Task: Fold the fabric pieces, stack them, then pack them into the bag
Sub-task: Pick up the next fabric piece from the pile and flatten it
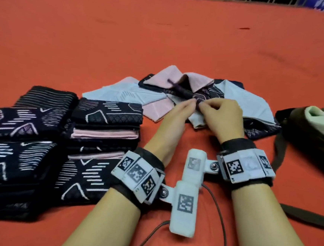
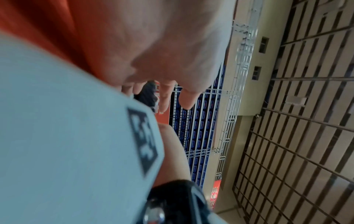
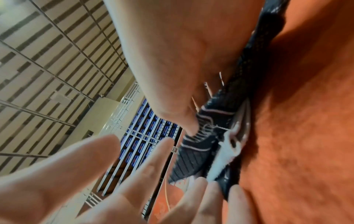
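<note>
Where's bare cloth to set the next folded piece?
Free: the wide red cloth beyond the loose pile; also the strip between the right hand and the bag. Crowded: the stacks fill the near left, and both hands, left hand included, pinch fabric at the pile.

Bag (image 1: 311, 130), right of the right hand (image 1: 222, 119): cut off at frame edge, contents unclear. Folded stacks (image 1: 29, 151), left of the left hand (image 1: 174, 118): cropped at edge. Fabric corner (image 1: 197, 102) between both grips: mostly hidden. Left wrist view: blurred, largely blocked.
</note>
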